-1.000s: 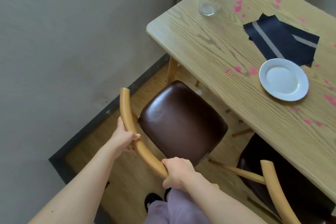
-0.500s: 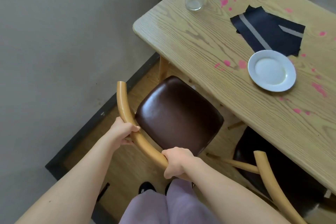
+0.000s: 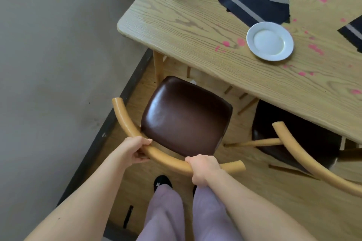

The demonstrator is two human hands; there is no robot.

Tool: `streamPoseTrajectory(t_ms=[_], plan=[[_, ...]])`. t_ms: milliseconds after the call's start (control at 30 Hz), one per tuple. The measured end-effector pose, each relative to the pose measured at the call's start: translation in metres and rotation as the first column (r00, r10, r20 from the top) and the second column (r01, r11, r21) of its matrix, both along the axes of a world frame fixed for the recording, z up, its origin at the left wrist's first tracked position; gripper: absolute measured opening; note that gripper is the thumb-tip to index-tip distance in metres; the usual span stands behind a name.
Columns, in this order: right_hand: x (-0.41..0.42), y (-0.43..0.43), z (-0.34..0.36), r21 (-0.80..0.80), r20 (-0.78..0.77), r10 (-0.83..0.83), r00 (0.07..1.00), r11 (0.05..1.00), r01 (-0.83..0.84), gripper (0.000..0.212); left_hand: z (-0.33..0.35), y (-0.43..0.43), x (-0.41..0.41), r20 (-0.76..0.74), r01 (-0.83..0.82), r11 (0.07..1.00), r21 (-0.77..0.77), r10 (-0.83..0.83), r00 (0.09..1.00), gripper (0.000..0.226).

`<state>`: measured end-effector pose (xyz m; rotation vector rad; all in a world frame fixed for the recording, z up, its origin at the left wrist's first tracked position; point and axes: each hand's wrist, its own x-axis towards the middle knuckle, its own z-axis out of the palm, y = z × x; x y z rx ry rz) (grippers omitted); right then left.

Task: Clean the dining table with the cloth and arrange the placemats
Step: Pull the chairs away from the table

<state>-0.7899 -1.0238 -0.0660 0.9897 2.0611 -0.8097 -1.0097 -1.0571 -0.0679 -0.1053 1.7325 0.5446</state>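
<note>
Brown-seated wooden chair [image 3: 186, 115] has eased back slightly from the pale oak dining table [image 3: 176, 25]. Both left hand [image 3: 137, 149] and right hand [image 3: 202, 169] grip its curved backrest [image 3: 166, 159]. Step looks like clearing access. On the table, navy striped placemats [image 3: 254, 4] lie crooked; cloth unseen, fetch next.

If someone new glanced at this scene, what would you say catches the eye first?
The left hand and right hand grip the curved wooden back rail of a chair with a glossy brown seat, low in the middle of the view. Beyond it, pink stains spatter the wooden dining table around a white plate and a dark striped placemat behind it.
</note>
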Motion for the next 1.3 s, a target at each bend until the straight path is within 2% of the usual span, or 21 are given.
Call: streamPoseTrajectory(t_ms=[100,233,367,467,633,833,1300], plan=[[0.003,-0.005,0.001,0.125,-0.003,-0.09,0.996,0.988,0.09,0.029,0.005,0.003,0.002,0.056,-0.042,0.998,0.041,0.039,0.998,0.042],[0.022,-0.005,0.0,0.22,0.036,-0.122,0.992,0.969,0.112,0.027,0.009,-0.001,0.025,0.141,-0.115,0.993,0.037,0.109,0.984,0.014],[0.037,-0.001,-0.007,0.264,0.089,-0.132,0.987,0.959,0.104,0.03,0.009,-0.001,0.041,0.229,-0.115,0.993,0.037,0.104,0.968,0.012],[0.035,0.002,-0.009,0.291,0.083,-0.162,0.983,0.948,0.131,0.031,0.006,0.012,0.035,0.221,-0.088,0.995,0.055,0.074,0.972,0.016],[0.039,0.019,-0.005,0.379,0.039,-0.18,0.983,0.913,0.153,0.039,0.004,0.041,0.033,0.196,-0.035,0.996,0.081,0.019,0.981,0.004],[0.045,0.043,-0.009,0.446,-0.008,-0.219,0.976,0.873,0.199,0.04,0.0,0.075,0.034,0.175,-0.015,0.995,0.102,-0.003,0.985,0.004],[0.05,0.105,-0.016,0.448,-0.075,-0.316,0.946,0.837,0.315,0.042,-0.013,0.15,0.038,0.138,0.046,0.993,0.109,-0.06,0.989,0.014]])
